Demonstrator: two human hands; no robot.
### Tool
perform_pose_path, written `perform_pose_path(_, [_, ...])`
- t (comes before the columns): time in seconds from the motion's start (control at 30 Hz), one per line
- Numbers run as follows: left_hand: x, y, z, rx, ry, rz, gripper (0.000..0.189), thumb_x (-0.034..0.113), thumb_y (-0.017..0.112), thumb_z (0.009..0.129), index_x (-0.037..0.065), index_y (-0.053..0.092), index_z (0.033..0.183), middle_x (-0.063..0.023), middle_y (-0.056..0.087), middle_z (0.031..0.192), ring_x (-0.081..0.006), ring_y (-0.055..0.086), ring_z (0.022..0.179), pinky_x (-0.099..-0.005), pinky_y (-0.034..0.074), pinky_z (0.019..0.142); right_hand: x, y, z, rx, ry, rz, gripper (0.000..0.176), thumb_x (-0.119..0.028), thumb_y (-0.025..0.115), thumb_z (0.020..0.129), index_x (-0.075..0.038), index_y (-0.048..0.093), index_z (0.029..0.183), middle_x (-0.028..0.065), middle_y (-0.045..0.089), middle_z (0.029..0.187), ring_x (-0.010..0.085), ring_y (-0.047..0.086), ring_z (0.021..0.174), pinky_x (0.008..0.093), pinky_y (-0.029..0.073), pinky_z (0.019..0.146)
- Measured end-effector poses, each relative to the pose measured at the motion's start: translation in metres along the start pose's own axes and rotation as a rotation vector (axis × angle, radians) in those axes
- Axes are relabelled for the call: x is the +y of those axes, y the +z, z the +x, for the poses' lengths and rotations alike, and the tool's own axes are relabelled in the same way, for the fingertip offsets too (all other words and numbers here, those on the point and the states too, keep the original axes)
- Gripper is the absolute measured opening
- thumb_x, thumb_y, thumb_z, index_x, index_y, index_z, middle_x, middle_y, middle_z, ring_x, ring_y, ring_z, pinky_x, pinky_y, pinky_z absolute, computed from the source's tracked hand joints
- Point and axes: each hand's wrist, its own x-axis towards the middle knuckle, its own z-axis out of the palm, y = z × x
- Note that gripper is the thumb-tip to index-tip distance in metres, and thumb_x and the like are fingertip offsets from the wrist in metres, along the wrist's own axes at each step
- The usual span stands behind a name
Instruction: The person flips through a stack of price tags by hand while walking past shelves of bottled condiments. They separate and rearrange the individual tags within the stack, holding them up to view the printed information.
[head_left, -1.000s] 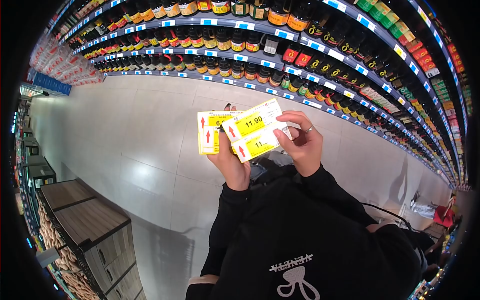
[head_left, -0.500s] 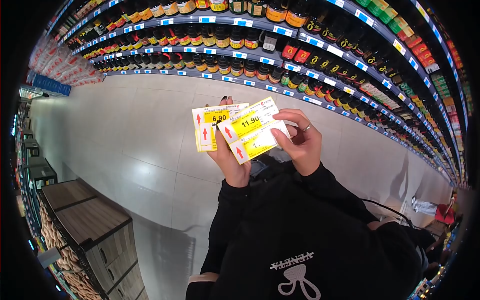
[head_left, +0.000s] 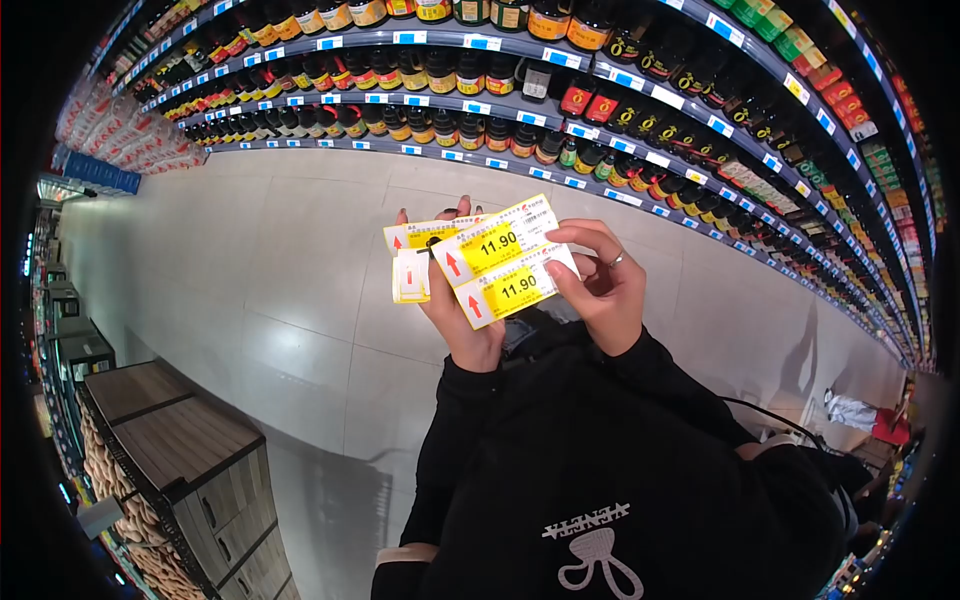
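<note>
Yellow-and-white price tags with red arrows fill both hands in the middle of the head view. My right hand (head_left: 605, 285), with a ring on one finger, pinches the right edge of two price tags (head_left: 508, 262), one above the other, both printed 11.90. Behind and left of these, my left hand (head_left: 465, 325) is closed on a small stack of price tags (head_left: 411, 275); its fingertips show above the stack's top edge. The right pair overlaps the left hand's stack and hides part of the palm and thumb.
Shelves of dark sauce bottles (head_left: 440, 75) with blue-and-white shelf labels curve across the top and right. Plastic-wrapped packs (head_left: 130, 125) stand at upper left. A wooden cabinet (head_left: 190, 430) is at lower left, beside a grey tiled floor (head_left: 300, 260). Another person (head_left: 885, 425) is far right.
The left hand's tags have shifted and spread, and its 6.90 print is now covered. The left fingers have opened a little above the stack. The lower right tag's price now reads clearly.
</note>
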Motion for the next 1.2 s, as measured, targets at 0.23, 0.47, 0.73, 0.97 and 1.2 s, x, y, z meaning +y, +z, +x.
perform_pose_path(0.23, [-0.001, -0.003, -0.001, -0.003, -0.024, -0.047, 0.051, 0.020, 0.039, 0.091, 0.016, 0.015, 0.137, -0.0145, 0.045, 0.119, -0.0306, 0.039, 0.120, -0.0428, 0.035, 0.098, -0.001, 0.000, -0.002, -0.014, 0.017, 0.008, 0.024, 0.009, 0.056, 0.077, 0.003, 0.056, 0.100, 0.0085, 0.048, 0.107, 0.0172, 0.057, 0.095, 0.0212, 0.050, 0.071])
perform_pose_path(0.47, [-0.002, -0.001, 0.001, -0.015, -0.062, -0.066, 0.053, 0.021, 0.040, 0.091, 0.017, 0.014, 0.137, -0.0151, 0.042, 0.124, -0.0299, 0.040, 0.118, -0.0427, 0.038, 0.096, -0.001, 0.000, -0.001, -0.020, 0.051, 0.027, 0.024, 0.008, 0.056, 0.077, 0.002, 0.056, 0.100, 0.0083, 0.048, 0.108, 0.0173, 0.059, 0.093, 0.0205, 0.050, 0.069])
perform_pose_path(0.73, [-0.001, -0.003, 0.006, -0.052, -0.065, -0.096, 0.055, 0.021, 0.043, 0.090, 0.019, 0.015, 0.138, -0.0132, 0.043, 0.121, -0.0300, 0.043, 0.116, -0.0462, 0.039, 0.094, -0.001, 0.003, 0.003, -0.020, 0.094, 0.029, 0.023, 0.007, 0.056, 0.077, 0.002, 0.055, 0.099, 0.0082, 0.050, 0.106, 0.0166, 0.060, 0.091, 0.0194, 0.049, 0.067])
perform_pose_path(0.97, [0.005, -0.009, 0.013, -0.056, -0.079, -0.073, 0.055, 0.022, 0.044, 0.090, 0.018, 0.016, 0.137, -0.0128, 0.043, 0.120, -0.0298, 0.040, 0.119, -0.0450, 0.038, 0.095, 0.002, 0.010, 0.010, -0.070, 0.146, 0.023, 0.021, 0.007, 0.055, 0.078, 0.002, 0.055, 0.098, 0.0077, 0.050, 0.105, 0.0153, 0.059, 0.091, 0.0202, 0.048, 0.068])
perform_pose_path(1.2, [0.011, -0.028, 0.027, 0.014, -0.084, -0.098, 0.052, 0.023, 0.041, 0.091, 0.017, 0.017, 0.137, -0.0120, 0.043, 0.120, -0.0289, 0.039, 0.120, -0.0434, 0.034, 0.098, 0.010, 0.023, 0.019, -0.192, 0.065, -0.113, 0.017, 0.010, 0.052, 0.078, 0.004, 0.061, 0.091, 0.0089, 0.051, 0.102, 0.0180, 0.057, 0.094, 0.0233, 0.048, 0.076])
